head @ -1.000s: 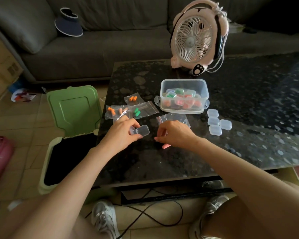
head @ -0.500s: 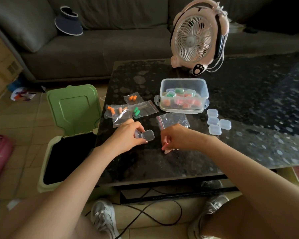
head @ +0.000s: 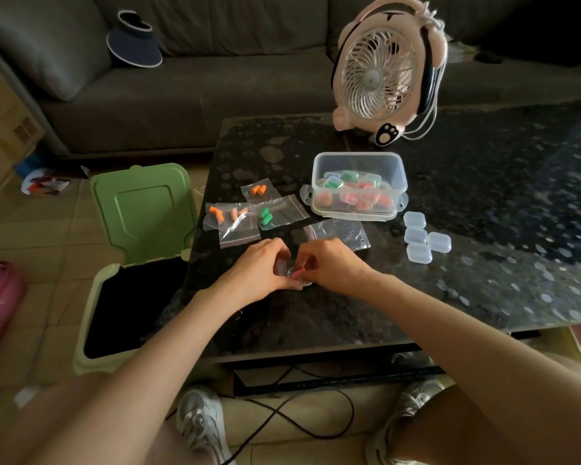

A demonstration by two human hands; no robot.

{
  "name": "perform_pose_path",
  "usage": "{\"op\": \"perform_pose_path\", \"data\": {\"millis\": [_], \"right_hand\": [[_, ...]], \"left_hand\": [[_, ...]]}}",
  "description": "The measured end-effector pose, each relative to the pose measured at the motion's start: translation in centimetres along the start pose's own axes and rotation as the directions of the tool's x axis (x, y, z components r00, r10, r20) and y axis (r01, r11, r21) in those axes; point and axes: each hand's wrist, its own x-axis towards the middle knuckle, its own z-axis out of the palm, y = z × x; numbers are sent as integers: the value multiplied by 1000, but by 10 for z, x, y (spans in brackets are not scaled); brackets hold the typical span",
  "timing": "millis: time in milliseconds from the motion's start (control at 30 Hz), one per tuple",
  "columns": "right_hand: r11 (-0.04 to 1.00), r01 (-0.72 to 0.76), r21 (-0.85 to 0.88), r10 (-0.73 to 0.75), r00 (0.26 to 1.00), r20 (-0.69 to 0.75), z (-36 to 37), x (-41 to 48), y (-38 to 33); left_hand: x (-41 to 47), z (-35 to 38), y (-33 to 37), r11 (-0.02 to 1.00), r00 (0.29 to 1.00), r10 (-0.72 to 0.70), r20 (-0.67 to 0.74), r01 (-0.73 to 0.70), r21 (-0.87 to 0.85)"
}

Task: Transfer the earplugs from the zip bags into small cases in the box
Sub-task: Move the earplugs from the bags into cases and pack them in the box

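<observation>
My left hand (head: 260, 266) holds a small clear case (head: 284, 268) at the near middle of the dark table (head: 483, 263). My right hand (head: 329, 263) pinches a pink earplug (head: 299, 272) right at the case's opening. The two hands touch, and most of the case is hidden. An empty zip bag (head: 341, 231) lies just behind my right hand. Several zip bags with orange, peach and green earplugs (head: 249, 214) lie behind my left hand. The clear box (head: 359, 162) holds several filled cases. Several empty cases (head: 423, 241) sit right of it.
A pink desk fan (head: 383, 72) stands at the table's back edge. An open green-lidded bin (head: 128, 263) stands left of the table. Behind is a grey sofa (head: 215, 62) with a dark visor hat (head: 135, 45). Cables (head: 299, 427) run on the floor by my shoes.
My right hand lifted the pink earplug from the table and brought it left to the case. My left hand moved the case nearer, and the hands now meet.
</observation>
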Motion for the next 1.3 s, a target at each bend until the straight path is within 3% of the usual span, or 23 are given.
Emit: {"op": "perform_pose_path", "data": {"millis": [367,833,1300], "right_hand": [[994,-46,98,54,995,-83,-5,1,4],[995,-81,-65,81,997,2,-7,1,6],[986,-150,-72,143,985,-95,0,0,6]], "left_hand": [[-1,0,4,1000,1000,-1,-18,1,-9],[-1,1,6,999,1000,-9,-15,8,-35],[0,3,6,998,1000,6,-21,-8,-63]]}}
